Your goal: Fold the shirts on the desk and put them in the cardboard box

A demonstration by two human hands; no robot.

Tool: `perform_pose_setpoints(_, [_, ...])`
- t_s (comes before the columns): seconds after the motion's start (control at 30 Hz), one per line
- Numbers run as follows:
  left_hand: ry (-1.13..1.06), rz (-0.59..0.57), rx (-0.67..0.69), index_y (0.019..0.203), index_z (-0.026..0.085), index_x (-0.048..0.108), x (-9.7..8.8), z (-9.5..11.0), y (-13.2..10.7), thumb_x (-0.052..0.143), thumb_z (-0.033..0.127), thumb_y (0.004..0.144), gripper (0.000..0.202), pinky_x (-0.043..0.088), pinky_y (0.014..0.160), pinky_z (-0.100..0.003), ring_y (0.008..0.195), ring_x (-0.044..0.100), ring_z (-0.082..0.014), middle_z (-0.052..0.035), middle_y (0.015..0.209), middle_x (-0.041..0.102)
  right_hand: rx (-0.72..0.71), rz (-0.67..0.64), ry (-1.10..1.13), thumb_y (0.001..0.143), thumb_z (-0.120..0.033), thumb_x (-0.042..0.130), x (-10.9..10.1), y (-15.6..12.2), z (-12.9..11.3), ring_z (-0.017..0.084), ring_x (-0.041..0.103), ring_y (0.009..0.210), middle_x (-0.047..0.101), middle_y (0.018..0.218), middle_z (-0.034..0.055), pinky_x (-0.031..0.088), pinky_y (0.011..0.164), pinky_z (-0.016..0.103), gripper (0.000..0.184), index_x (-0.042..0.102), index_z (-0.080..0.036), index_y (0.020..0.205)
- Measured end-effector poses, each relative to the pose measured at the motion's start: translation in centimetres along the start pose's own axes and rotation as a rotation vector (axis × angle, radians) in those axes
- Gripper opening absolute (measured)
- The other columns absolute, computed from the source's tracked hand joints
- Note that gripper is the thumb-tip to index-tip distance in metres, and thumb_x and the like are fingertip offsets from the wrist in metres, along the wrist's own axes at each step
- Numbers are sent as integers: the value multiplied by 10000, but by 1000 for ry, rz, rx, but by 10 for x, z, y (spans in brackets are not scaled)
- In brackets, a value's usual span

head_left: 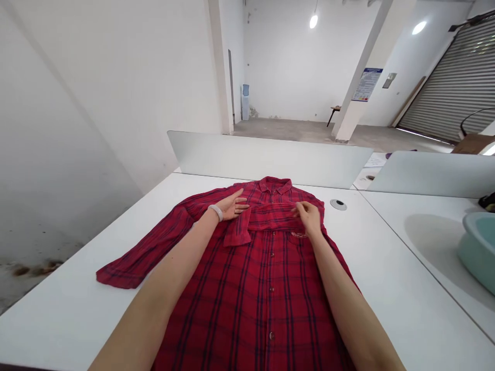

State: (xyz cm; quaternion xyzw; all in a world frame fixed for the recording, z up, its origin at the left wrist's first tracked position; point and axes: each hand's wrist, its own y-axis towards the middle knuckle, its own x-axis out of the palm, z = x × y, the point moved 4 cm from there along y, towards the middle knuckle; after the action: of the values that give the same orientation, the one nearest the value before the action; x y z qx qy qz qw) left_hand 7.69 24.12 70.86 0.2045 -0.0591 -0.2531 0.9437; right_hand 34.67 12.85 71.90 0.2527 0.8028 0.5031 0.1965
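A red and navy plaid button-up shirt (247,288) lies front side up on the white table, its collar at the far end. One sleeve (273,216) is folded across the chest, with its cuff pointing left. The other sleeve (154,245) stretches out to the left. My left hand (232,206), with a light band at the wrist and a ring, is open over the shirt beside the folded cuff, fingers spread. At the right end of the folded sleeve, my right hand (307,214) has its fingers curled in a pinch on the fabric.
A frosted divider (266,157) runs along the back of the white table (386,288). Right of the collar is a round cable grommet (338,204). A pale green basin (479,247) stands at the right edge. A wall rises on the left.
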Motion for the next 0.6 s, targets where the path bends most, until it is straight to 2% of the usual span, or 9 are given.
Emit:
perform_pose_setpoints(0.07, [205,30,-31,1195,211,520,0,3,-5,606,681,705,685,526,763,-298,1030,625,-245,-150,1212,611,-60,108,-249,807,-406,486,-32,5,16,182,619,624,692,717,56,465,681,298,269,609,-181,724])
perform_pose_setpoints(0.13, [514,128,-25,1245,220,490,3,3,-10,674,657,641,768,514,807,-340,1130,571,-301,-171,1321,526,-49,154,-484,809,-354,465,-53,9,30,193,622,705,692,748,53,439,732,301,238,623,-190,741])
perform_pose_setpoints(0.2, [859,284,40,1293,206,455,12,3,-15,734,620,572,877,471,899,-424,1216,492,-381,-204,1391,431,-3,132,-645,798,-307,471,-62,11,42,199,615,754,691,783,52,421,731,295,207,643,-196,770])
perform_pose_setpoints(0.27, [1089,415,143,1291,189,461,27,4,-15,791,507,526,892,403,972,-500,1251,435,-441,-226,1401,393,28,88,-711,785,-276,489,-61,11,50,198,609,765,689,797,47,408,712,289,187,660,-203,789])
perform_pose_setpoints(0.33, [1118,449,202,1187,166,548,38,6,-9,803,321,513,738,371,992,-530,1227,453,-462,-227,1321,478,26,61,-731,783,-258,501,-58,10,53,197,604,778,685,804,43,401,710,287,181,674,-211,806])
perform_pose_setpoints(0.4, [1042,420,210,976,157,641,39,16,4,762,159,509,483,396,982,-491,1164,521,-435,-197,1146,610,31,47,-775,800,-248,493,-56,10,55,193,603,811,686,837,41,401,725,283,200,684,-218,853])
perform_pose_setpoints(0.5, [948,396,218,706,184,648,23,43,28,697,84,538,201,460,922,-378,1046,614,-346,-106,858,693,53,46,-845,827,-228,471,-58,9,56,188,598,874,680,924,48,402,762,278,244,689,-211,937])
perform_pose_setpoints(0.6, [859,405,232,640,194,630,-1,62,44,653,63,564,152,503,819,-335,913,659,-285,-50,717,683,65,62,-863,840,-220,457,-63,10,59,190,586,905,652,979,69,401,786,281,265,689,-190,963])
